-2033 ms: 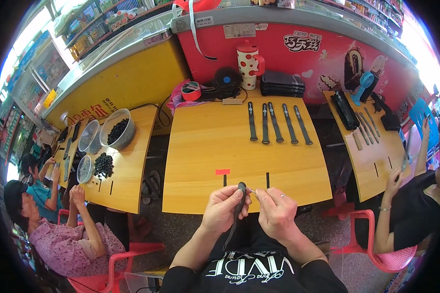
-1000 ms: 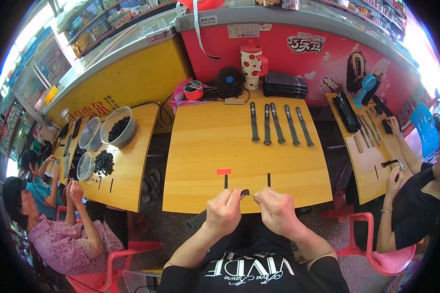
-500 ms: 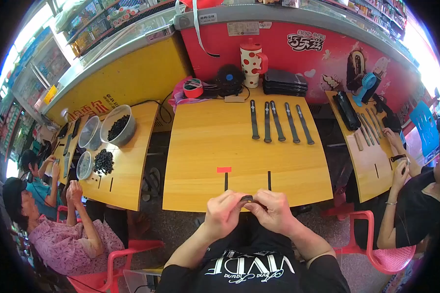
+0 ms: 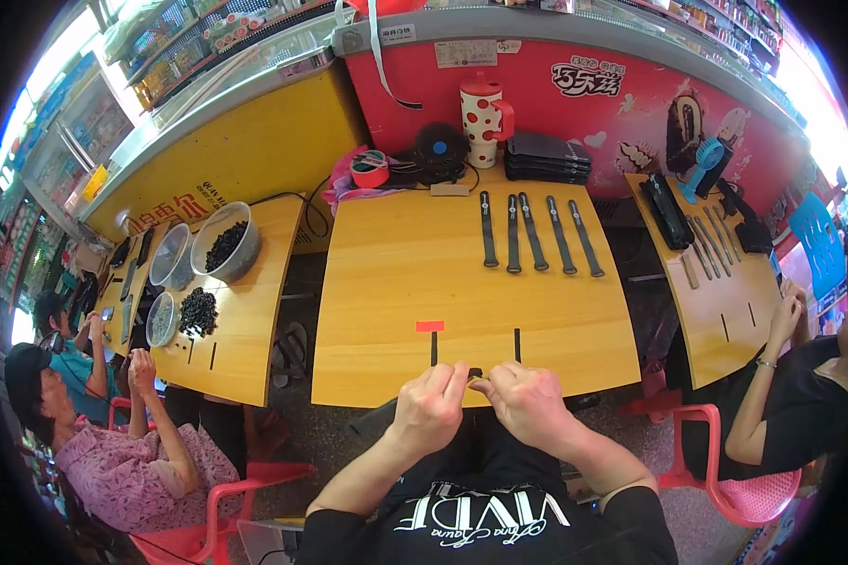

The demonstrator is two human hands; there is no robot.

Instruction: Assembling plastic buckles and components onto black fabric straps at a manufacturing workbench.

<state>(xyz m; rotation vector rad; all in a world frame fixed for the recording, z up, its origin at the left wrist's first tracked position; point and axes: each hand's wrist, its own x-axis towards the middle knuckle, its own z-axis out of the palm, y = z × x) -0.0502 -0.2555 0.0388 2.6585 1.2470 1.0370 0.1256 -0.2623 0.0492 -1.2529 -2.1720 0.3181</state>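
My left hand [image 4: 428,405] and my right hand [image 4: 530,403] are closed close together over the table's front edge. Between their fingertips they grip a narrow black strap [image 4: 475,374], bent at its short visible end. A dark band that looks like its tail pokes out to the left of my left wrist; the fingers hide the rest. Farther up the wooden table [image 4: 386,273], several dark straps [image 4: 513,235] with rounded ends lie side by side. Nearer to my hands are a red sticker [image 4: 431,327] and two black strips, a left one [image 4: 434,348] and a right one [image 4: 517,345].
Along the back stand a spotted tumbler [image 4: 481,127], a stack of black pouches [image 4: 547,160], a red tape roll [image 4: 369,170] and a small black fan [image 4: 440,146]. On the left table, tubs [image 4: 226,243] hold black pieces. People sit at both side tables on pink chairs [image 4: 716,443].
My fingers have shifted on the strap, and a dark length now shows left of my left wrist. The person on the right has drawn both hands back from the table.
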